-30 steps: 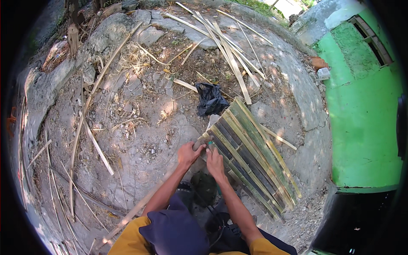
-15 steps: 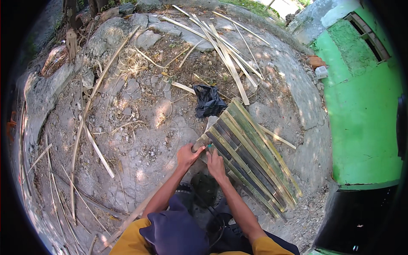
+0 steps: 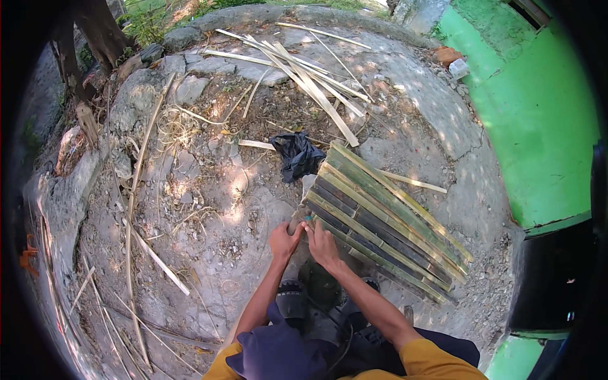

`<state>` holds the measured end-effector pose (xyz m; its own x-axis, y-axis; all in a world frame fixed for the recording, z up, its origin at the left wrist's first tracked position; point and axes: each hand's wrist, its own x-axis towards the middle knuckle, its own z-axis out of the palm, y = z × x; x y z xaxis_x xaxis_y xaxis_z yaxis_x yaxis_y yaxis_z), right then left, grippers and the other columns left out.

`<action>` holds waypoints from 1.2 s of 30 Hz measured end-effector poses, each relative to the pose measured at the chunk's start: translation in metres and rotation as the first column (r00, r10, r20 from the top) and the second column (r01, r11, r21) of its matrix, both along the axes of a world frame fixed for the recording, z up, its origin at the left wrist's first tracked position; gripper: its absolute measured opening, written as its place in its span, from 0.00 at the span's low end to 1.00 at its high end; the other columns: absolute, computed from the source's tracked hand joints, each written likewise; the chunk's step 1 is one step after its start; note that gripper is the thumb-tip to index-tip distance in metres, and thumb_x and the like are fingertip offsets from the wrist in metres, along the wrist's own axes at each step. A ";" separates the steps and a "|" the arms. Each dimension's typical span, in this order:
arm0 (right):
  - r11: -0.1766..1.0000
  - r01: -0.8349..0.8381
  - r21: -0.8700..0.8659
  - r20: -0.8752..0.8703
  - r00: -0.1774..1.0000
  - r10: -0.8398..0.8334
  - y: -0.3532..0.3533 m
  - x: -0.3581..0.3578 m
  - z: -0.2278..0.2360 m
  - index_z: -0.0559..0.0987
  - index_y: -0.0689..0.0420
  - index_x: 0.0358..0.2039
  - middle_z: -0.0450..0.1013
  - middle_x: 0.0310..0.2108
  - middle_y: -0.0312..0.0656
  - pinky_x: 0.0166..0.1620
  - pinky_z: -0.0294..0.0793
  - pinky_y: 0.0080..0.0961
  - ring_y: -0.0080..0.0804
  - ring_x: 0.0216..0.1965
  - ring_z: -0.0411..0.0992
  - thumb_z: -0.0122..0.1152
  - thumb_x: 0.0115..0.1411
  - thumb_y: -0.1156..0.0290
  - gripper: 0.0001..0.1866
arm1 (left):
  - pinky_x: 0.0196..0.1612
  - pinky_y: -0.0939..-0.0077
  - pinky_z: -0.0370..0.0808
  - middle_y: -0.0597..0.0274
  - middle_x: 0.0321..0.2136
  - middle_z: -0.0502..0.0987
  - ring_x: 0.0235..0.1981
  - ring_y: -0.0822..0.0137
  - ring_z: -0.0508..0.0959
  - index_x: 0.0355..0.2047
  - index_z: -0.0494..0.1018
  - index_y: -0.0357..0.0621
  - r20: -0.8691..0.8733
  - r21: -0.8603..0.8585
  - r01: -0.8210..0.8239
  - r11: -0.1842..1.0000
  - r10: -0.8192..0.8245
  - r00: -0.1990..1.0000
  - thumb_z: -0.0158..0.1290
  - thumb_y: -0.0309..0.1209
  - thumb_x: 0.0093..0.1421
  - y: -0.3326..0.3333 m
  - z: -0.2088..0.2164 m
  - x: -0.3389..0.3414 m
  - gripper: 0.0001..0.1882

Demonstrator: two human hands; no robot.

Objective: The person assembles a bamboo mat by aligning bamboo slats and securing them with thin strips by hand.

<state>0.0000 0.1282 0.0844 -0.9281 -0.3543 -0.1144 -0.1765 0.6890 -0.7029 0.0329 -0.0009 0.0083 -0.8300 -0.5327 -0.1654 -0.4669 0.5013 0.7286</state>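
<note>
Left hand (image 3: 286, 240): curled at left end of bamboo panel (image 3: 387, 223) — can't tell exact hold.
Right hand (image 3: 322, 244): curled beside left, at small teal item (image 3: 308, 219) — can't tell if gripped.
Bamboo panel: stretching rightward from both hands.
Black bag (image 3: 295, 156): near panel's far corner.

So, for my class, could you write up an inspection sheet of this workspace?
Surface: rough grey ground, cracked, strewn with stones and dirt.
Job's things: slatted panel of dark and greenish strips; a small teal item at the hands, kind unclear.
Clutter: loose pale strips beyond the panel, crossing; crumpled black bag near its far end.
Hands: left hand and right hand close together at the panel's left edge; exact grip unclear.
Cables: thin dark cord by the lap.
Surroundings: green wall at right; tree trunks far left.
</note>
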 end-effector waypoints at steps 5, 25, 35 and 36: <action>0.991 -0.083 0.106 0.037 0.996 0.080 0.008 0.000 -0.007 0.68 0.66 0.43 0.74 0.25 0.69 0.34 0.72 0.63 0.73 0.31 0.74 0.50 0.71 0.61 0.17 | 0.32 0.52 0.74 0.38 0.24 0.78 0.29 0.38 0.79 0.26 0.76 0.36 -0.114 -0.027 0.008 1.000 -0.011 0.993 0.60 0.54 0.56 0.005 -0.005 -0.001 0.27; 0.688 -0.389 0.613 0.191 0.918 0.349 0.285 -0.077 0.143 0.69 0.62 0.43 0.76 0.27 0.60 0.37 0.72 0.59 0.65 0.33 0.76 0.52 0.69 0.55 0.20 | 0.37 0.61 0.74 0.47 0.20 0.79 0.25 0.58 0.79 0.30 0.81 0.27 0.179 0.216 0.176 0.961 -0.216 0.960 0.49 0.72 0.57 -0.023 -0.001 -0.037 0.48; 0.849 0.187 0.494 0.116 0.954 -0.277 0.441 0.106 0.102 0.69 0.63 0.42 0.73 0.28 0.65 0.38 0.67 0.56 0.70 0.35 0.72 0.53 0.68 0.61 0.16 | 0.41 0.58 0.77 0.44 0.25 0.82 0.33 0.49 0.84 0.33 0.82 0.34 0.311 0.196 0.418 0.887 -0.460 0.832 0.47 0.67 0.62 -0.070 -0.007 -0.041 0.41; 0.837 0.235 0.494 0.103 0.940 -0.325 0.446 0.129 0.101 0.70 0.63 0.40 0.73 0.29 0.67 0.39 0.68 0.58 0.71 0.37 0.73 0.54 0.67 0.63 0.14 | 0.41 0.58 0.78 0.46 0.23 0.82 0.32 0.47 0.84 0.31 0.81 0.36 0.333 0.312 0.475 0.823 -0.563 0.756 0.46 0.65 0.63 -0.060 0.017 -0.047 0.38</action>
<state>0.1291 0.5737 0.1852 -0.9275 0.0555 -0.3696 0.1700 0.9434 -0.2847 -0.0143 -0.0613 0.0249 -0.8065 0.0417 -0.5898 -0.4426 0.6188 0.6490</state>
